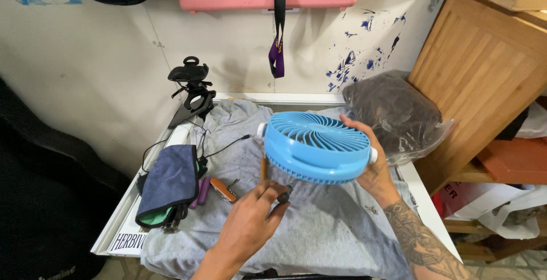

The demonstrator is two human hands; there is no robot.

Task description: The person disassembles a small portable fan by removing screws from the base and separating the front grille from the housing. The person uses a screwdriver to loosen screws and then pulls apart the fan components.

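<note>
The right hand [373,163] holds a round blue fan [316,146] in the air above the grey cloth [325,223] that covers the white surface [424,200], its grip wrapped around the fan's far rim with the grille facing up. The left hand [250,220] sits just below the fan, its grip pinching a thin dark-handled tool [284,193] that points up at the fan's underside. A folded blue cloth [171,180] and a small orange pocket tool [223,189] lie to the left, and a dark plastic-wrapped bundle [393,112] rests behind the fan.
</note>
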